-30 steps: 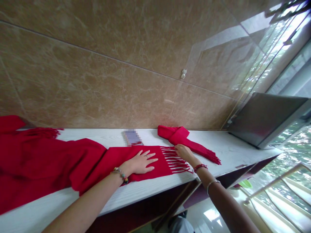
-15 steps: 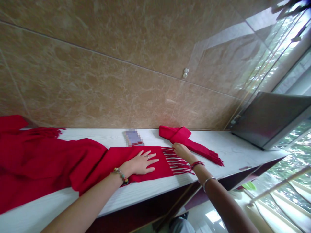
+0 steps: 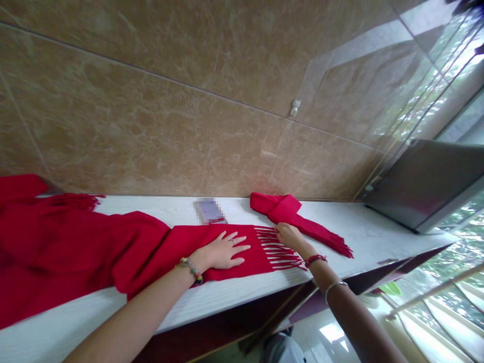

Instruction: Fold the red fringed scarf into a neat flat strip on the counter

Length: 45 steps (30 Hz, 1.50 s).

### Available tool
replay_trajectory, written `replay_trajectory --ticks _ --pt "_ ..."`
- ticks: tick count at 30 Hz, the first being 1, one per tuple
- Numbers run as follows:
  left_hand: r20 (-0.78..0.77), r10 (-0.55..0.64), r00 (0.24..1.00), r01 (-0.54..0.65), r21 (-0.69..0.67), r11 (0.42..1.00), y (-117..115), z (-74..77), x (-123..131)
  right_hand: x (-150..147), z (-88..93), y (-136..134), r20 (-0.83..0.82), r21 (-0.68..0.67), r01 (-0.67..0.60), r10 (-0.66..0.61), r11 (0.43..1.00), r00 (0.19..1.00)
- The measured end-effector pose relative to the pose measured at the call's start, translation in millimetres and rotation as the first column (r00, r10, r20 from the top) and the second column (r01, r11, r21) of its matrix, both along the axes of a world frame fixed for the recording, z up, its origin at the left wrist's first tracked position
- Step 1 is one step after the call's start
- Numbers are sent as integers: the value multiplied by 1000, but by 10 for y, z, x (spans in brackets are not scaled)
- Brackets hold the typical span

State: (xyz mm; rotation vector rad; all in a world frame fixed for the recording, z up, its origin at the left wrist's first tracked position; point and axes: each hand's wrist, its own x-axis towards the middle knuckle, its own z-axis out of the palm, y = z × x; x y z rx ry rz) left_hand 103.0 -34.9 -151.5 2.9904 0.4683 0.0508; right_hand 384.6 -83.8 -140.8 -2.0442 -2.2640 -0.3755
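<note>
A long red scarf [image 3: 253, 252] stretches along the white shelf top, bunched in loose folds at the left and flat toward its right end. My left hand [image 3: 221, 250] lies on the flat part, fingers spread. At the scarf's right end hangs a tasselled fringe [image 3: 276, 252], its strands fanned out over the white surface. The fingers of my right hand [image 3: 289, 235] are pinched on the fringe's far strands. Just behind that hand, a second red fringed piece [image 3: 280, 207] lies folded across itself against the wall.
A small blurred-out purplish object [image 3: 212, 210] lies behind the scarf. At the right end stands a dark grey box-like object [image 3: 427, 184] near the window. A small white hook [image 3: 295, 107] is fixed to the brown tiled wall [image 3: 170, 141]. Beneath the white top [image 3: 204, 297] are dark open shelves.
My right hand has shifted slightly to the right along the fringe strands. My left hand stays flat on the scarf. The whole view has moved a little.
</note>
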Motion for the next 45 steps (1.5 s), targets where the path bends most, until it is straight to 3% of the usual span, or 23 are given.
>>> replay_trajectory --ticks 3,10,16,19,21,24,26,28,30,32,36,40,45 --pt "-5 -1 1000 1 -2 1000 3 1 4 -56 42 -30 -12 16 -22 22 1000 1000" --pt "-33 35 999 -34 7 999 -41 74 -7 -455 -40 294 -117 7 -188 187 982 975" --pt "-23 22 999 -23 -16 1000 -20 47 -5 -179 -118 84 -181 120 -55 76 991 981" --pt "-12 15 1000 -15 -20 1000 4 13 1 -228 -142 -55 -211 175 -41 78 984 974" --pt "-12 22 1000 -22 -23 999 17 -3 4 -349 -183 -108 -206 146 -113 142 983 968" --pt "-8 31 1000 -31 -19 999 29 -15 7 -460 -270 -167 -127 -1 -251 249 968 960" --pt "-8 30 1000 -30 -17 999 30 -16 8 -402 -320 -221 -96 -62 -242 236 968 967" --pt "-16 27 1000 -27 -20 999 25 -11 9 -261 -344 -288 -108 -87 -142 132 986 985" --pt "-19 29 999 -30 -20 999 20 -3 10 -121 -324 -346 -132 -90 -29 17 996 991" --pt "-19 35 999 -35 -18 999 17 2 12 -66 -260 -367 -155 -35 9 -14 999 988" --pt "-16 29 999 -29 -15 999 27 -9 10 -259 -80 -244 -188 89 -110 126 990 974" --pt "-2 26 1000 -26 -7 1000 38 -27 2 -474 34 6 -122 -5 -150 148 989 981" --pt "-8 17 1000 -17 -9 1000 31 -18 -9 -448 104 163 -81 -77 -181 175 980 981"
